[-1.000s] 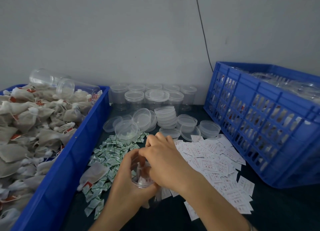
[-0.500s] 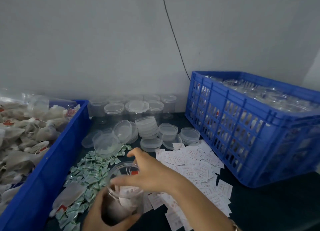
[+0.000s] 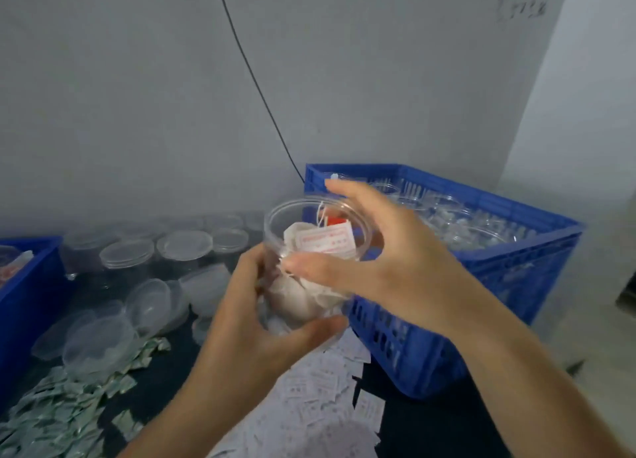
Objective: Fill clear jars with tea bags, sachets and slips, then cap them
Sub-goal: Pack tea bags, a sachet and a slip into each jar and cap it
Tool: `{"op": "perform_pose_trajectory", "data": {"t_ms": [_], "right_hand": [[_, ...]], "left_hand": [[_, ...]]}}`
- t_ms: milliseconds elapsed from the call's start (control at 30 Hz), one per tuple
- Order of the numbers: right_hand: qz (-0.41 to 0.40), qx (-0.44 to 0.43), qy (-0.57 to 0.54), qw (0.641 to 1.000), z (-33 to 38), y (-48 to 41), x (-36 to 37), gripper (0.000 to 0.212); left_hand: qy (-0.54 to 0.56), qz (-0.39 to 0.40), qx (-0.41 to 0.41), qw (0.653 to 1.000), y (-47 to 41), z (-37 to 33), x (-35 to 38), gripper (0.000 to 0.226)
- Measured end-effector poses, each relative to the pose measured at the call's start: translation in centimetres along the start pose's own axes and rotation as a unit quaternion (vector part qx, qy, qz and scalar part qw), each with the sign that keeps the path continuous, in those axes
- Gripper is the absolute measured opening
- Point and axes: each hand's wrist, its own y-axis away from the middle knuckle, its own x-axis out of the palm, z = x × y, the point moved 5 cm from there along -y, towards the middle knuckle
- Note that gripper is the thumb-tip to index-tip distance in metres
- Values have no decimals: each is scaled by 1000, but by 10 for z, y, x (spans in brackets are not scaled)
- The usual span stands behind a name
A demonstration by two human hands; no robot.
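I hold a clear jar [image 3: 303,216] raised in front of me, uncapped and tilted slightly. Inside it are pale tea bags [image 3: 296,296] with strings, and a white slip with red print [image 3: 323,239] near the mouth. My left hand [image 3: 241,327] wraps the jar's lower part from the left and beneath. My right hand [image 3: 389,261] spans the upper part from the right, thumb pressed on the near wall and fingers curved over the far rim.
A blue crate [image 3: 481,285] of clear jars stands at the right. Loose clear lids [image 3: 148,302] and capped jars [image 3: 182,247] sit at the back left. Green sachets [image 3: 69,413] and white slips [image 3: 309,399] cover the dark table. A blue bin's [image 3: 24,285] edge shows at left.
The jar has risen from low over the table to chest height. My right hand moved from inside its mouth to gripping its upper side, and my view swung right.
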Motion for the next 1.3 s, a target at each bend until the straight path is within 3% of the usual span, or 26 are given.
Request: {"op": "perform_pose_trajectory", "data": {"t_ms": [133, 267, 367, 500, 700, 1033, 1100, 1200, 1300], "right_hand": [[-108, 19, 1, 994, -18, -12, -69, 93], [-200, 48, 26, 978, -41, -27, -143, 87], [-250, 81, 68, 963, -63, -37, -193, 92], [-300, 125, 118, 938, -99, -50, -241, 79], [-285, 175, 159, 929, -138, -89, -257, 75], [-239, 213, 171, 932, -183, -214, -213, 101], [-237, 227, 180, 927, -199, -232, -204, 105], [-203, 249, 208, 924, -227, -254, -191, 116], [-184, 274, 213, 920, -255, -266, -183, 112]], "left_hand": [[11, 98, 19, 995, -41, -16, 48, 73], [-33, 131, 50, 990, -76, -30, 84, 75], [-72, 164, 56, 982, -97, -31, 109, 57], [-122, 204, 68, 969, -119, -21, 137, 39], [-187, 210, 14, 960, -161, 17, 156, 16], [-260, 203, -35, 943, -227, 57, 161, 23], [-307, 216, -43, 926, -233, 62, 168, 27], [-430, 233, -33, 871, -236, 72, 176, 41], [-486, 250, -31, 837, -237, 82, 179, 54]]}}
